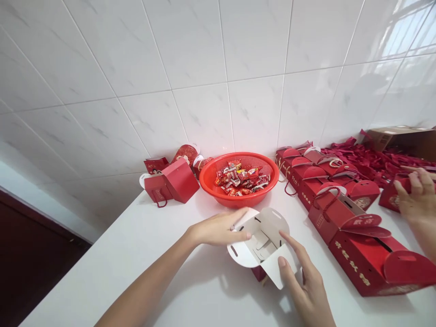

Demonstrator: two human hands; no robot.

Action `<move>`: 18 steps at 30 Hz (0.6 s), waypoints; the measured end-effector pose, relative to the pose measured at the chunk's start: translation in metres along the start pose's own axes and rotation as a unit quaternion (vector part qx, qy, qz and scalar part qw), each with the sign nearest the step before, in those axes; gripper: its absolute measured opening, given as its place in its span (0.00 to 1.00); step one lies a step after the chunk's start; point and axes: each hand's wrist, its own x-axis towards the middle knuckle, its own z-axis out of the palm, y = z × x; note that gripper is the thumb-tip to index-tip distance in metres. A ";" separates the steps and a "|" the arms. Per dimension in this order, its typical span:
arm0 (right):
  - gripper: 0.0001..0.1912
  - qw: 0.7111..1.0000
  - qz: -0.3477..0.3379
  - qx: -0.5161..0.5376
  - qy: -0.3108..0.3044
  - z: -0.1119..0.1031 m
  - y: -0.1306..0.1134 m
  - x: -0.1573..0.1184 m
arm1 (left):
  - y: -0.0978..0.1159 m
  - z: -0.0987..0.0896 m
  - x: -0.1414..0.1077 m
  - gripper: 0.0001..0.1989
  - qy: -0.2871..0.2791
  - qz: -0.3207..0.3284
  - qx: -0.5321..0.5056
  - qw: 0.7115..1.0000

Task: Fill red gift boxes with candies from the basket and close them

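Observation:
An unfolded gift box (262, 240), white inside and red outside, stands on the white table with its flaps spread. My left hand (221, 229) lies at its left side, thumb and fingers holding a flap. At the right side, my right hand (301, 272) has its thumb and forefinger apart, touching the right flaps. Inside the box only the folded bottom panels show. Just behind it is a red plastic basket (218, 196) with wrapped sweets (241, 179).
Red boxes (163, 184) stand at the back left. Rows of closed red boxes (357, 245) fill the right side. Red ribbons (354, 154) and a cardboard carton (391, 136) lie behind them. Another person's hand (417, 195) touches a box at the far right.

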 end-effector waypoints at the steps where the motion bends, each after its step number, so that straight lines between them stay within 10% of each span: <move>1: 0.24 1.000 0.010 0.001 -0.006 0.001 -0.001 -0.001 | -0.002 0.001 0.001 0.31 -0.029 0.001 -0.023 0.999; 10: 0.28 0.999 0.038 0.008 0.001 0.011 -0.001 -0.005 | -0.012 -0.004 0.001 0.30 -0.063 0.025 -0.030 0.997; 18: 0.25 0.999 0.018 0.034 0.005 0.008 -0.004 -0.005 | -0.007 -0.075 0.003 0.21 0.118 0.019 0.045 0.992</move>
